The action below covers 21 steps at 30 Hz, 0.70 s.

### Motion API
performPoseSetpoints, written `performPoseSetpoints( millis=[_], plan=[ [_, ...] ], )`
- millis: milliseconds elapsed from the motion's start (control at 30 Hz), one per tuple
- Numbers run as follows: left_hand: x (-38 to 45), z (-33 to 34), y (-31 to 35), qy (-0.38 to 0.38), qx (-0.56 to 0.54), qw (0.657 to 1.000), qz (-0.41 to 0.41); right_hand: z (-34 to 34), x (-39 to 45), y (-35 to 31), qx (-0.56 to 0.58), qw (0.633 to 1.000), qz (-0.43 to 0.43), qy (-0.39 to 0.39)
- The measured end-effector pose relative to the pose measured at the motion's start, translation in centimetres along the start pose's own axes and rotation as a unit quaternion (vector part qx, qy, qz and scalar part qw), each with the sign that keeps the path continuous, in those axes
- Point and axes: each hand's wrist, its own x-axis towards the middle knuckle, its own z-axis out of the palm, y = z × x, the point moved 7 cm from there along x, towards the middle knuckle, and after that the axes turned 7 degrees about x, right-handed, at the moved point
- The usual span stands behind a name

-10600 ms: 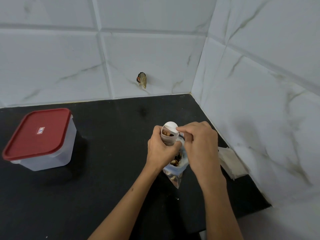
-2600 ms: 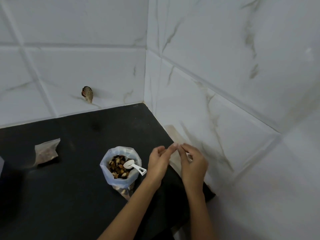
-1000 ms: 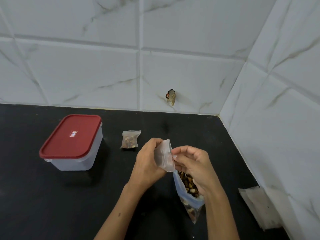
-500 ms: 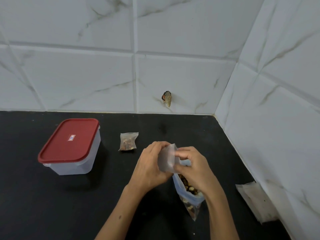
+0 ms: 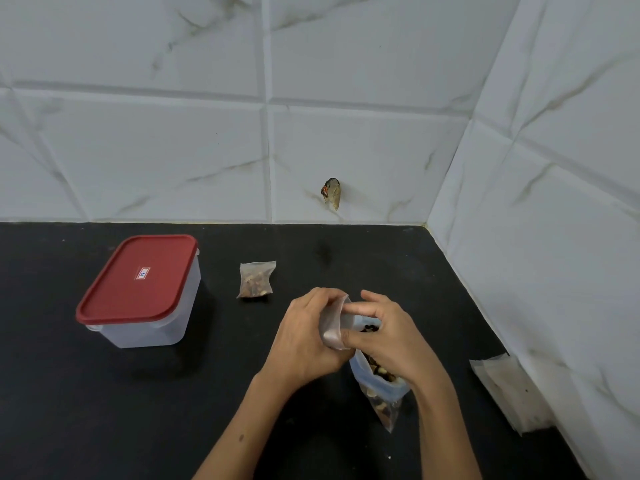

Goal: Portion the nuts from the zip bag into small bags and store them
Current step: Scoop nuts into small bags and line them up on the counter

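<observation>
Left hand: your left hand (image 5: pixel 304 336) curls round a small empty bag (image 5: pixel 333 325), fingers wrapped over its far side and gripping it.
Right hand: your right hand (image 5: pixel 388 336) pinches the same bag's near edge between thumb and forefinger; the other fingers are loosely bent above it.
Small bag: you hold it above the counter (image 5: pixel 104 410), its long axis roughly upright, mouth at the top; whether the mouth is parted, you cannot tell.
Zip bag: the zip bag (image 5: pixel 381 386) stands just beneath your right hand, mouth open and facing up and away from you, base pointing toward you; nuts (image 5: pixel 379 370) show inside.
Filled bag: a small bag of nuts (image 5: pixel 256 279) lies flat on the counter, long axis running away from you, between the container and your hands.
Container: a clear box with a red lid (image 5: pixel 138 278) sits well to the left, lid on.
Spare bags: a stack of flat bags (image 5: pixel 505 389) lies against the right wall.
</observation>
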Motion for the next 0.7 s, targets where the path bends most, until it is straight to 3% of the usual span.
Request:
performPoseSetpoints(
  millis=[100,367,467,533,633,700],
  plan=[
    [0.0,0.0,-0.4,-0.020,-0.030,0.999,-0.022,0.1,0.1,0.3,-0.006,1.000,-0.003,0.005],
    [-0.5,1.0,-1.8,-0.050,0.022,0.997,-0.049,0.6,-0.3,0.4,-0.034,0.999,0.006,-0.041],
    [-0.7,1.2,-2.0,-0.046,-0.009,0.997,-0.067,-0.7,-0.4,0.1,0.004,1.000,0.001,-0.008],
    [-1.0,1.5,-2.3,-0.047,-0.021,0.995,-0.082,-2.8,-0.5,0.6,0.039,0.997,0.013,0.062],
    [-1.5,2.2,-3.1,-0.055,-0.024,0.992,-0.106,-5.6,-1.0,3.5,-0.064,0.982,0.104,0.143],
    [-1.7,2.6,-3.6,-0.061,-0.021,0.991,-0.121,-6.1,-1.6,6.4,-0.138,0.960,0.215,0.114]
  ],
)
